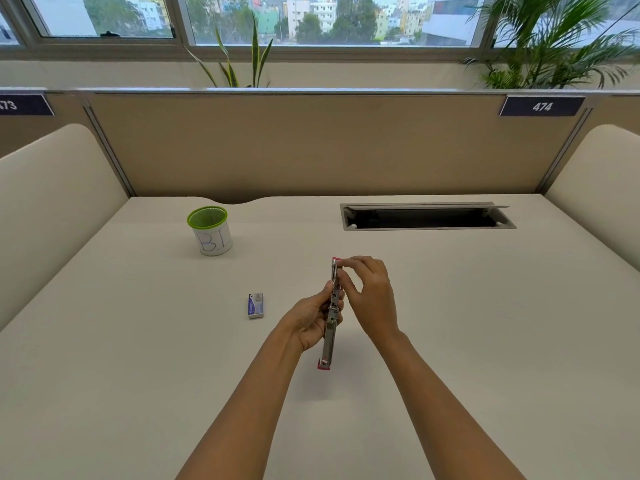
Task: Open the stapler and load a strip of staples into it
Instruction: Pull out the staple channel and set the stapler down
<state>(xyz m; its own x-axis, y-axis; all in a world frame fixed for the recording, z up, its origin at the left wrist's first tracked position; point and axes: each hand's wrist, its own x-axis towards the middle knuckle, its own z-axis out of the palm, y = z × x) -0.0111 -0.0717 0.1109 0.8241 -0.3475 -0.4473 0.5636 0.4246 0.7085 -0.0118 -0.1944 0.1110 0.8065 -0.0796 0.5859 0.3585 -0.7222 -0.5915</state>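
Note:
The stapler (328, 341), metal with pink ends, is swung fully open into one long line and held above the desk in the middle of the view. My left hand (311, 322) grips it around its middle from the left. My right hand (369, 294) pinches at its far upper half, fingertips near the far pink end. Whether a strip of staples sits between those fingertips is too small to tell. A small blue and white staple box (256, 305) lies on the desk to the left of my hands.
A green-rimmed mesh pen cup (210, 231) with a white label stands at the back left. An open cable hatch (426, 217) is set into the desk (485, 341) at the back right. Beige partition walls enclose the back and both sides.

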